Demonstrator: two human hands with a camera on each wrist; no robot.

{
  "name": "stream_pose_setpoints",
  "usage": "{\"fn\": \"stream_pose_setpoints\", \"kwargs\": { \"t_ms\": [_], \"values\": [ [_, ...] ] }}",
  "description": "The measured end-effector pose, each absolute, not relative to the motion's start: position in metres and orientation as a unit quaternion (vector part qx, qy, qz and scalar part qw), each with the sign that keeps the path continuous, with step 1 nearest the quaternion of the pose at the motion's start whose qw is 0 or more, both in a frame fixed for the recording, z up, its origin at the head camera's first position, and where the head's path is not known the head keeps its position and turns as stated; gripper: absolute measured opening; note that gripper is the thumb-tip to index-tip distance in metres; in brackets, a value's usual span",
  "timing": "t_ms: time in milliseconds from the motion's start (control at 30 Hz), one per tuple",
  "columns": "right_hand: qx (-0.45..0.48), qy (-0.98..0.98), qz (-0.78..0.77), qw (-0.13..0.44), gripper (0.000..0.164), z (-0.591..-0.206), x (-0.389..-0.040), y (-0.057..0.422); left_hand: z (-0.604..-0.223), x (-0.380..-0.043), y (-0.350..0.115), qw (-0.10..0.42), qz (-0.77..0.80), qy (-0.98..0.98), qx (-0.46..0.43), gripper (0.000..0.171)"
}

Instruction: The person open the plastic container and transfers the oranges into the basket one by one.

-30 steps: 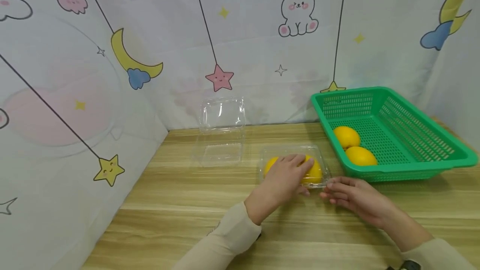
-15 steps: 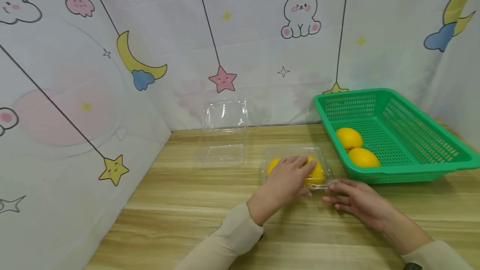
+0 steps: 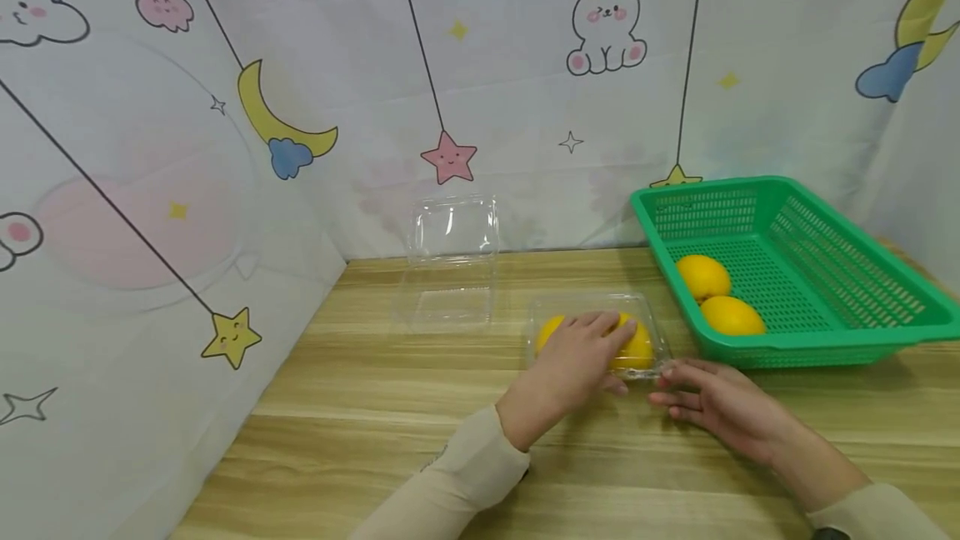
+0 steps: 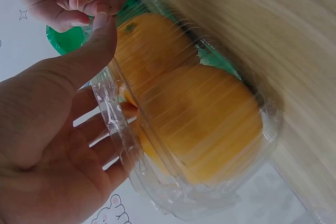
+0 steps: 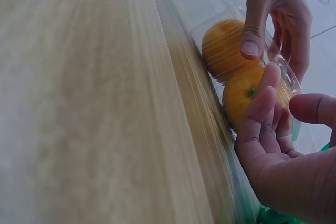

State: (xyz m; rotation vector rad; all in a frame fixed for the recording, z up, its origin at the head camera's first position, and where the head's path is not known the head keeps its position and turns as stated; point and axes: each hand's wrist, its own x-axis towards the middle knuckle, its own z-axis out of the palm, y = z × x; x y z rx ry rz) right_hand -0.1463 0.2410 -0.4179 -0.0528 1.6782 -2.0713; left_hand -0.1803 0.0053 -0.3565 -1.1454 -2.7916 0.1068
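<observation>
A clear plastic clamshell box (image 3: 637,373) sits on the table in front of me with its lid down over the oranges (image 4: 205,124). My left hand (image 3: 573,365) rests over the lid, fingers spread across the top. Its thumb (image 4: 89,51) lies along the front rim in the left wrist view. At the box's front right corner, my right hand (image 3: 727,402) pinches the rim between thumb and forefinger, the other fingers loosely bent. Both wrist views show two oranges side by side through the ribbed plastic.
A green slotted basket (image 3: 795,337) stands at the right, holding two oranges (image 3: 732,317) against its left wall. Behind and left of the box is another clamshell (image 3: 450,227) with its lid raised. A printed cloth (image 3: 525,107) hangs behind the wooden table (image 3: 360,440).
The head view has shifted slightly, so everything sits a little further right in it. Both hands stay at the box; the right fingers have spread slightly apart.
</observation>
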Motion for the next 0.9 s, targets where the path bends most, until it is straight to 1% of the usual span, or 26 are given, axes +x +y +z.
{"fn": "stream_pose_setpoints", "kwargs": {
  "t_ms": [367,733,900],
  "values": [
    [-0.028,0.601,-0.761,0.242,0.021,-0.4238,-0.1474,0.2424,-0.3575,-0.1793,0.0036,0.071,0.044,-0.920,-0.382,0.078],
    [-0.031,0.604,-0.758,0.246,0.024,-0.4242,-0.1456,0.2450,-0.3562,-0.1770,0.0050,0.067,0.047,-0.922,-0.378,0.078],
    [-0.061,0.567,-0.781,0.256,0.029,-0.4248,-0.1476,0.2452,-0.3576,-0.1777,0.0047,0.066,0.046,-0.924,-0.375,0.077]
  ]
}}
